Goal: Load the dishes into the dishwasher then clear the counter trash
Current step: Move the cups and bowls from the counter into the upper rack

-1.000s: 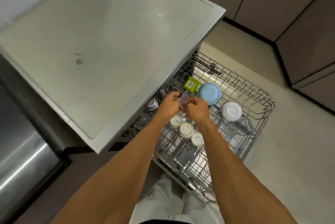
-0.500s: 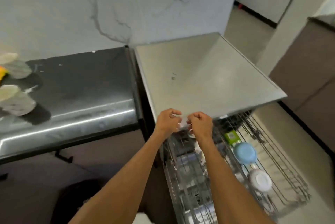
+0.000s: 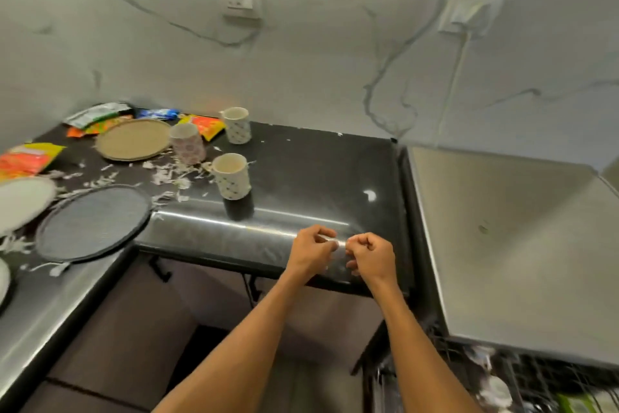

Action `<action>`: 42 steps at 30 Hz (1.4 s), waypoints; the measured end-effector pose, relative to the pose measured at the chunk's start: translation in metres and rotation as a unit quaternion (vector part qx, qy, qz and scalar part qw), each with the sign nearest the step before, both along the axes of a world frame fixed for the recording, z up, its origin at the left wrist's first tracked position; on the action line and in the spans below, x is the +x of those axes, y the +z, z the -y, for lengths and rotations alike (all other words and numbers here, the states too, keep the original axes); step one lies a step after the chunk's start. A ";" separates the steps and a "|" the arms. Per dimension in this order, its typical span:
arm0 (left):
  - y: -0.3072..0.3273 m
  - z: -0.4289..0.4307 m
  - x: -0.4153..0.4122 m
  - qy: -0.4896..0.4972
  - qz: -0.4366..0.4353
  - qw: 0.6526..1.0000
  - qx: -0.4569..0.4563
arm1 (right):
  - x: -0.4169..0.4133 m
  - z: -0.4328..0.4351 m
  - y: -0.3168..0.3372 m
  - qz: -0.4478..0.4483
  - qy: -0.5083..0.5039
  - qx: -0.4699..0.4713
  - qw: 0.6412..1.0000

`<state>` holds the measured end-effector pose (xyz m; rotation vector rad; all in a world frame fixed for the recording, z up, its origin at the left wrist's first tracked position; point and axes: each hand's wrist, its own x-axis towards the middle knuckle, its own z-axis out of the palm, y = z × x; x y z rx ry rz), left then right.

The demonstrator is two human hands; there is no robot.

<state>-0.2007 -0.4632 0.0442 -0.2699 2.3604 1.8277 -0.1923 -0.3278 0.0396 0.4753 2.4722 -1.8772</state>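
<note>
Orange snack packet (image 3: 28,158), print unreadable

counter (image 3: 318,165): left of the dishwasher top (image 3: 502,228), touching it
near mug (image 3: 231,176): mid counter, near the front edge
far mug (image 3: 237,125): behind it, by the wall
third mug (image 3: 187,143): left of both, beside the plate (image 3: 133,138)
wrappers (image 3: 100,118): behind the plate, in the corner
round tray (image 3: 93,223): front left
rack (image 3: 502,379): below the dishwasher top
hands (image 3: 311,252): close together over the counter's front edge
</note>
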 end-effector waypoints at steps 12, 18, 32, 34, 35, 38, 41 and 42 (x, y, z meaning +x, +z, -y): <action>-0.018 0.152 -0.040 0.152 -0.009 0.987 -0.049 | -0.067 0.126 -0.016 0.018 0.136 0.027 0.990; -0.020 0.191 -0.074 0.224 -0.010 0.972 -0.071 | -0.129 0.163 -0.025 0.036 0.190 0.028 0.981; -0.024 0.215 -0.146 0.221 0.031 0.972 -0.071 | -0.235 0.197 -0.025 0.035 0.358 -0.020 0.933; -0.026 0.215 -0.152 0.220 0.026 0.973 -0.065 | -0.242 0.202 -0.026 0.036 0.378 -0.037 0.924; -0.027 0.215 -0.154 0.219 0.021 0.973 -0.063 | -0.245 0.204 -0.025 0.032 0.386 -0.042 0.921; -0.027 0.216 -0.157 0.208 0.018 0.976 -0.061 | -0.250 0.210 -0.026 0.027 0.399 -0.059 0.915; -0.028 0.219 -0.159 0.189 0.028 0.979 -0.077 | -0.252 0.214 -0.028 0.026 0.407 -0.070 0.910; -0.029 0.220 -0.159 0.188 0.028 0.978 -0.082 | -0.251 0.214 -0.028 0.026 0.410 -0.070 0.909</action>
